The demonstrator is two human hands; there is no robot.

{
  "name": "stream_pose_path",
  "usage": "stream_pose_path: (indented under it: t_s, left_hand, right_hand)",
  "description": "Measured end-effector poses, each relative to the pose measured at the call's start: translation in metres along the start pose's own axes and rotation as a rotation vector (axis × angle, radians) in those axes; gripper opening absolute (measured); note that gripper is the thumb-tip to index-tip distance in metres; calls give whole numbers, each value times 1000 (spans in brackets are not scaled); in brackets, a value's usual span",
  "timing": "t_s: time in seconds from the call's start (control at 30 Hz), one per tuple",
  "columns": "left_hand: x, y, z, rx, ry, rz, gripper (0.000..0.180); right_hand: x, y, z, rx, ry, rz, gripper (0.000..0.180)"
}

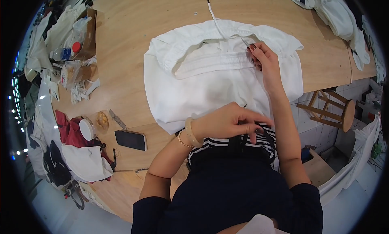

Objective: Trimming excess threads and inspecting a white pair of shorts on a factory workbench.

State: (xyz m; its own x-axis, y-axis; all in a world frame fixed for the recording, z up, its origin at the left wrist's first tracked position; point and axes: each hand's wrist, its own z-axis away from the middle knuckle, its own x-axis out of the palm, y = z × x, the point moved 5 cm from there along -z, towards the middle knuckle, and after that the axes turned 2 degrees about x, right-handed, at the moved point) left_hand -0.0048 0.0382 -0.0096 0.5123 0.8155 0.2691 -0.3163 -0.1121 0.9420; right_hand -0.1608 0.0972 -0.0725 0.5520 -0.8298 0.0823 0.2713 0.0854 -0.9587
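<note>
A pair of white trousers or shorts (202, 90) lies on the table in front of me, its gathered elastic waistband spread in an open loop. From the waistband's far edge a white drawstring (213, 17) with a dark tip runs out onto the wood. My right hand (262, 59) is at the right side of the waist opening, fingers closed on a small pointed metal tool (245, 42); most of the tool is hidden by the fingers. Close to my body, over the garment's near edge, hovers my left hand (231, 121), fingers loosely bent and apart, holding nothing that I can see.
To the left lie a dark phone (131, 140), a grey blade-like tool (117, 119), a clear tub of yellowish food (102, 120) and red cloth (71, 128). A cardboard box (90, 35) stands beyond. White fabric (334, 17) is heaped far right, above a wooden stool (330, 111).
</note>
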Motion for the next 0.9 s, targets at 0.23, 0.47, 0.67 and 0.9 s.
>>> stream_pose_path:
  t_s: [0.23,0.47,0.67,0.9]
  left_hand:
    - [-80,-23,-3,286,1208,-812,30]
    - [-78,-32,-5,339,941,-851,11]
    - [-71,-51,27,-8,518,74,7]
    - [-89,-23,-10,202,1253,-761,21]
  right_hand:
    - [-4,3,-4,12,-32,-61,16]
    - [-4,5,-5,22,-19,-80,15]
    - [-3,3,-3,34,-27,-80,14]
    - [-3,4,-4,30,-14,-81,15]
